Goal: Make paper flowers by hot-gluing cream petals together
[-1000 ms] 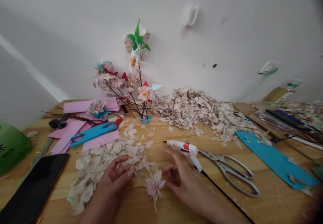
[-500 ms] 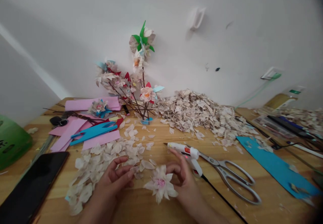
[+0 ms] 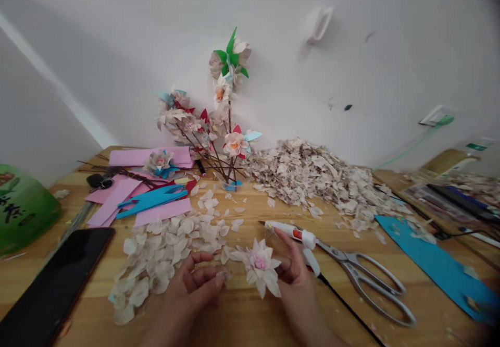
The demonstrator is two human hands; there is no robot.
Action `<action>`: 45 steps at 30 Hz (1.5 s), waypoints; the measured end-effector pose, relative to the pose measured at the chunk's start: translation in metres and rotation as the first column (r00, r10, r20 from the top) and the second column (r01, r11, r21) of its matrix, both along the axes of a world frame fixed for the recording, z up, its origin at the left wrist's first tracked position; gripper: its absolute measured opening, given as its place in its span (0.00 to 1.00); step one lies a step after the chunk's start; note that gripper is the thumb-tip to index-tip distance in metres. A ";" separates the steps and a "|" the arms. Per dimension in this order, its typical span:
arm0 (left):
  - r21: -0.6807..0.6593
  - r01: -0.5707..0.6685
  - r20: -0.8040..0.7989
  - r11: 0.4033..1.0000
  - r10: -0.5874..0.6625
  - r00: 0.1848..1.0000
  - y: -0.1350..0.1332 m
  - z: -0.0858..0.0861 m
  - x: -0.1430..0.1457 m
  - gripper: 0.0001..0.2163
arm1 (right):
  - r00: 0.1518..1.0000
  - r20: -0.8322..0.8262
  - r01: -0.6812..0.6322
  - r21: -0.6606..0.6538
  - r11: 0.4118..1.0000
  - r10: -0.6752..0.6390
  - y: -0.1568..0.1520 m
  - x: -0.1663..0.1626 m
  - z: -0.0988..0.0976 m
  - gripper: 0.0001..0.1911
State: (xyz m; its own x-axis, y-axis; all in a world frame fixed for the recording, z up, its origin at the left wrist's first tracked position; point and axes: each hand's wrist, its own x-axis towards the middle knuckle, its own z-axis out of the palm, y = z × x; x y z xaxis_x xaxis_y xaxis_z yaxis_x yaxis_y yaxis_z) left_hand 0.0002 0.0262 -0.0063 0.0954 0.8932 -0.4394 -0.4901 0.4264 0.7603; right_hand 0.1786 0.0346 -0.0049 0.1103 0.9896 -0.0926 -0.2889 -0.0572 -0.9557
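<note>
My right hand (image 3: 294, 270) holds a small white paper flower (image 3: 258, 264) with a pink centre, lifted a little above the wooden table (image 3: 273, 206) and facing me. My left hand (image 3: 199, 284) sits just left of it with fingers curled, pinching a pale petal (image 3: 222, 276) between thumb and forefinger. Several loose cream petals (image 3: 167, 248) lie spread on the table to the left of that hand. A white glue gun (image 3: 297, 235) with a black cord rests directly behind my right hand.
Steel scissors (image 3: 367, 282) lie right of the glue gun. A blue paper strip (image 3: 433, 263) is far right. A heap of petal scraps (image 3: 312, 175) and a bunch of finished flowers (image 3: 219, 128) stand at the back. Pink and blue paper (image 3: 144, 201), a black phone (image 3: 54, 289) and a green object (image 3: 19, 211) are on the left.
My right hand picked the flower up from the table and turned it upright to face me. My left hand now pinches a petal. The camera view shifted slightly left.
</note>
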 end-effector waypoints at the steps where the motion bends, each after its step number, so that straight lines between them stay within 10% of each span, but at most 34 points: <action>1: -0.011 0.014 0.002 1.000 -0.014 1.000 -0.001 0.000 0.000 0.24 | 1.000 0.007 0.001 0.000 1.000 -0.001 -0.001 -0.001 0.001 0.39; 33: 0.046 0.130 0.106 0.990 -0.134 0.985 -0.008 0.000 0.006 0.21 | 0.976 0.204 0.035 0.197 0.980 -0.076 -0.015 -0.005 -0.022 0.34; 45: -0.115 0.156 0.117 0.981 -0.143 0.983 -0.006 0.025 0.002 0.12 | 0.958 0.275 0.015 0.242 0.970 -0.083 -0.015 -0.001 -0.019 0.31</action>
